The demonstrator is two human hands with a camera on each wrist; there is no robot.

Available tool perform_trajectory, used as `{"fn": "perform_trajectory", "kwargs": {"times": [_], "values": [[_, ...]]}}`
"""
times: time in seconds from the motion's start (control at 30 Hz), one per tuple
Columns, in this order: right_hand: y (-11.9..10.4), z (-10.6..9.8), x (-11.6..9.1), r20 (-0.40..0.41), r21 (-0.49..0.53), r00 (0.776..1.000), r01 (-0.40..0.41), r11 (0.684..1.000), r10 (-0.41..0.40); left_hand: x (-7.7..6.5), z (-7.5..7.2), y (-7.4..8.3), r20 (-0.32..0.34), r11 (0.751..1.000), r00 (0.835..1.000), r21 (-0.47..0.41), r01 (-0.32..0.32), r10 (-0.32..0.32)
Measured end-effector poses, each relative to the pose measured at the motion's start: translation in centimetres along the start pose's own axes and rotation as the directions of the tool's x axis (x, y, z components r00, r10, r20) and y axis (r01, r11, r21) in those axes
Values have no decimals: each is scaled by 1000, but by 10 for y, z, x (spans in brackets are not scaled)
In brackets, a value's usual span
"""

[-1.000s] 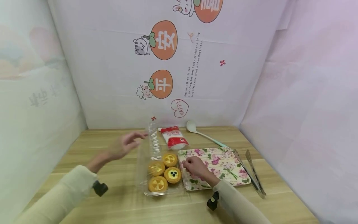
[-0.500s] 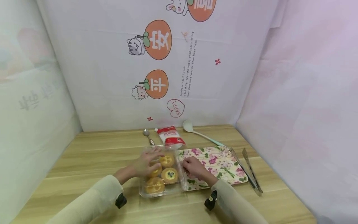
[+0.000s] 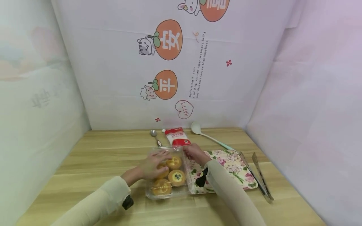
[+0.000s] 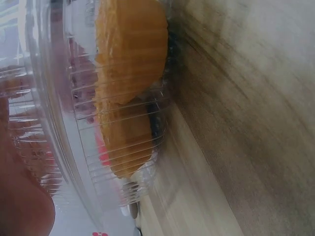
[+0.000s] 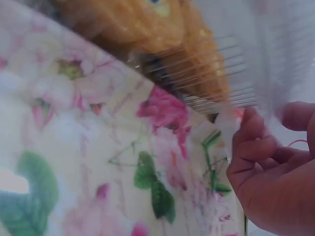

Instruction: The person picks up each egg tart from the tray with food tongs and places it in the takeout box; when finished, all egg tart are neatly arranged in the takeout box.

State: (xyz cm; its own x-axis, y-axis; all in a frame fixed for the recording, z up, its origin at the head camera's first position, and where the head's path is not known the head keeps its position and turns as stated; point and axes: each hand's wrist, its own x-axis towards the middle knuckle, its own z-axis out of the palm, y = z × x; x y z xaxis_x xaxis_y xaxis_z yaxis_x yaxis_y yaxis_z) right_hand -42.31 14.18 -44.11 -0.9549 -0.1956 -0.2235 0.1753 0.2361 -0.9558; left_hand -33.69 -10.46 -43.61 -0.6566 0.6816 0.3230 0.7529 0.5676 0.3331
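A clear plastic clamshell box (image 3: 167, 197) with its lid down holds several egg tarts (image 3: 177, 177), one dotted with dark berries. My left hand (image 3: 154, 164) rests on the lid from the left, fingers spread over it. In the left wrist view, tarts (image 4: 129, 49) show through the ribbed side wall, and part of the hand lies along the lid. At the box's far right corner is my right hand (image 3: 195, 153). The right wrist view shows its curled fingers (image 5: 253, 147) and thumb pinching the rim there.
A floral tray (image 3: 232, 166) lies right of the box, with metal tongs (image 3: 261, 180) along its right edge. Behind stand a red-and-white sugar bag (image 3: 177, 137), a small spoon (image 3: 154, 135) and a long ladle (image 3: 207, 136). White cloth walls enclose the table (image 3: 107, 147).
The raised lid has come down over the tarts, with my left hand moving right onto it. My right hand has slid away from me along the box's right edge to the far corner.
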Motion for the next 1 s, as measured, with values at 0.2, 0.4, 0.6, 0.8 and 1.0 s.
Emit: {"fn": "perform_trajectory", "kwargs": {"times": [0.2, 0.4, 0.6, 0.8, 1.0], "values": [[7, 4, 6, -71, 5, 997, 10, 1000, -10, 1, 0, 3, 21, 1000, 1000, -20, 13, -12], [7, 7, 9, -99, 36, 995, 15, 999, -11, 2, 0, 2, 28, 1000, 1000, 4, 13, -13], [2, 1, 4, -30, 9, 999, 32, 999, -32, 3, -1, 2, 20, 999, 999, 4, 33, -33], [3, -14, -31, 163, -77, 983, 93, 993, -80, 4, -1, 3, 10, 999, 999, 4, 33, -33], [22, -28, -95, 422, -169, 906, 71, 983, 7, 2, 0, 4, 17, 998, 998, -14, 55, -54]]}}
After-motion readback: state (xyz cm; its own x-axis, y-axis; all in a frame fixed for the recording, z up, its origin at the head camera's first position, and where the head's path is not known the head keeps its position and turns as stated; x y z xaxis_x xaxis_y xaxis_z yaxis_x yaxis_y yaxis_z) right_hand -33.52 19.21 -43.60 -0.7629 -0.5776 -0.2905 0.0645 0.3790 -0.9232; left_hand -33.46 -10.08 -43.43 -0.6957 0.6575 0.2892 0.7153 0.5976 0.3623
